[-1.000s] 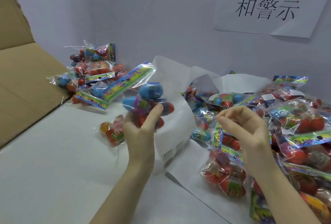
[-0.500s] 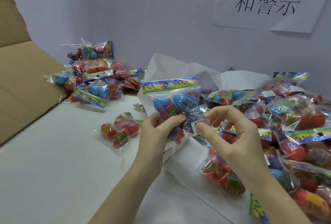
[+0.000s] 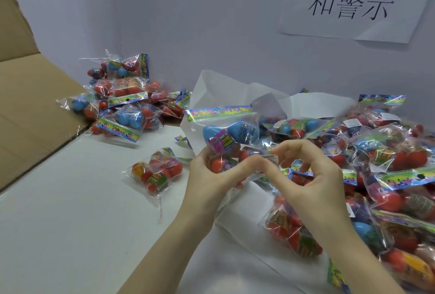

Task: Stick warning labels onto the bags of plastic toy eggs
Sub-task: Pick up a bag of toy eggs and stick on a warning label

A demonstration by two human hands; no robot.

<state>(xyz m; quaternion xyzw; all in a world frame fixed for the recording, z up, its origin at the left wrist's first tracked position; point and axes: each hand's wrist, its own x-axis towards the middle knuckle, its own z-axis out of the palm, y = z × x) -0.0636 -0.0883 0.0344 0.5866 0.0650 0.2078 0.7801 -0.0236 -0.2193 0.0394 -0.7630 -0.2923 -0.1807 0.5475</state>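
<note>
The step in hand looks like the sticking itself: a bag of toy eggs [image 3: 226, 133] is held up over the white table [image 3: 70, 223], near the middle of the scene, and a small white warning label [image 3: 269, 157] sits at its lower right edge, where the two hands meet. The left hand [image 3: 211, 183] grips the bottom of the bag from below, fingers curled round the red eggs and thumb stretched toward the label. The right hand [image 3: 310, 183] has its thumb and forefinger closed on the label, the other fingers loosely curled above; whether the label already touches the film I cannot tell. The next move probably calls for pressing the label flat on a smooth patch of plastic and rubbing it down. To the right lies a big heap of bags [image 3: 388, 164]; a smaller pile [image 3: 122, 96] sits far left beside the cardboard box [image 3: 28, 105], and a single bag [image 3: 155, 171] lies just left of the hands.
</note>
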